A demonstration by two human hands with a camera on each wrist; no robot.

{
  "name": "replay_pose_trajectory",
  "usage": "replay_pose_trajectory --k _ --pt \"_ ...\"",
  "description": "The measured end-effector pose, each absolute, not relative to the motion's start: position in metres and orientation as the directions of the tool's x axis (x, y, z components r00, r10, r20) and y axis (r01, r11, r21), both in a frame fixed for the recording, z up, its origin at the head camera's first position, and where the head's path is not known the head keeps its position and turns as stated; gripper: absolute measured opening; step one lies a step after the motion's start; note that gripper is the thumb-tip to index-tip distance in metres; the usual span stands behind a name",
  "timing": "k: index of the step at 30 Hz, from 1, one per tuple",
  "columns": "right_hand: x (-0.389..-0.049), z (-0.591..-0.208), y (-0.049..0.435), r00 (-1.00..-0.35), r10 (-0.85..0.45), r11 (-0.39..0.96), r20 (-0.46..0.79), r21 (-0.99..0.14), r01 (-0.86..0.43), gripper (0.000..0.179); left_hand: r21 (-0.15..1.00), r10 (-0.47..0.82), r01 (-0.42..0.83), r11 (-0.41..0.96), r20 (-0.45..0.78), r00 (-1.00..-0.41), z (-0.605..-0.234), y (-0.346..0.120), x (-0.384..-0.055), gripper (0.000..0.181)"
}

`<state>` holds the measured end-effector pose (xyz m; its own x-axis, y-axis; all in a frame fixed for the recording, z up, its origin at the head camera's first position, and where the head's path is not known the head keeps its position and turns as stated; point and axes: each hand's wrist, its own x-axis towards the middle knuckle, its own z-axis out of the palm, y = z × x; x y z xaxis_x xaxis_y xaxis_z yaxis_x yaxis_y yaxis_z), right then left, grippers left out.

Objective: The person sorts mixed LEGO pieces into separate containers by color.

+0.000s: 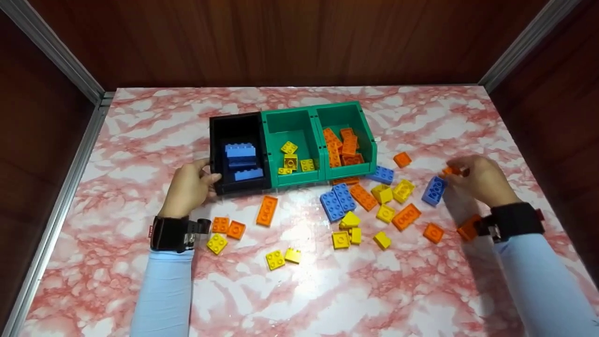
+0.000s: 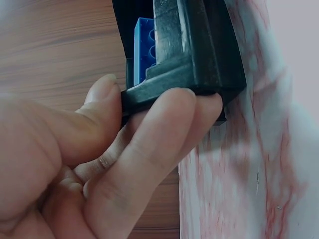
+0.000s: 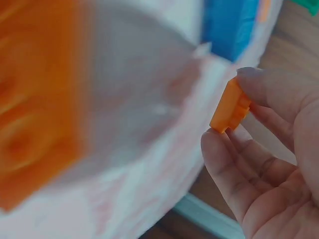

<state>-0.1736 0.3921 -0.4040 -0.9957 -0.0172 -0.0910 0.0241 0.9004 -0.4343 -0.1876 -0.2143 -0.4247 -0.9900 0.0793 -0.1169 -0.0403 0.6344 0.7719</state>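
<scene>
My left hand (image 1: 186, 188) grips the near left wall of the black bin (image 1: 238, 188), thumb inside and fingers outside. Blue bricks (image 1: 241, 157) lie in that bin. At the right, my right hand (image 1: 482, 180) pinches a small orange brick (image 3: 230, 104) between thumb and fingertips. Just left of it on the table is a blue brick (image 1: 434, 191). Joined to the black bin are a middle green bin (image 1: 299, 179) holding yellow bricks (image 1: 290, 162) and a right green bin (image 1: 351, 174) holding orange bricks (image 1: 347, 145).
Loose blue, yellow and orange bricks lie in front of the bins, among them an orange brick (image 1: 266, 210) and a yellow brick (image 1: 275, 259). Another orange brick (image 1: 468, 228) lies partly under the right wrist. Dark wood panels (image 1: 299, 42) border the marbled table (image 1: 355, 295).
</scene>
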Motion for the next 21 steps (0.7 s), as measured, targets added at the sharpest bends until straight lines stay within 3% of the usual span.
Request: replay_pose_trajectory --k 4,8,14,21 --pt "-0.189 -0.386 0.362 -0.99 -0.123 0.892 0.073 -0.429 -0.143 0.031 0.771 0.076 -0.04 0.635 -0.115 -0.99 -0.424 -0.214 -0.187 0.05" --pt "-0.21 -0.368 0.321 -0.967 -0.203 0.872 0.152 -0.421 -0.249 0.028 0.775 0.073 -0.043 0.631 -0.114 -0.991 -0.426 -0.214 -0.188 0.05" --pt "-0.242 -0.348 0.263 -0.929 -0.301 0.826 0.217 -0.427 -0.368 0.027 0.791 0.073 -0.048 0.609 -0.117 -0.99 -0.426 -0.212 -0.189 0.05" --pt "-0.278 -0.349 0.211 -0.891 -0.406 0.802 0.203 -0.389 -0.454 0.026 0.8 0.056 -0.067 0.596 -0.124 -0.991 -0.425 -0.213 -0.188 0.051"
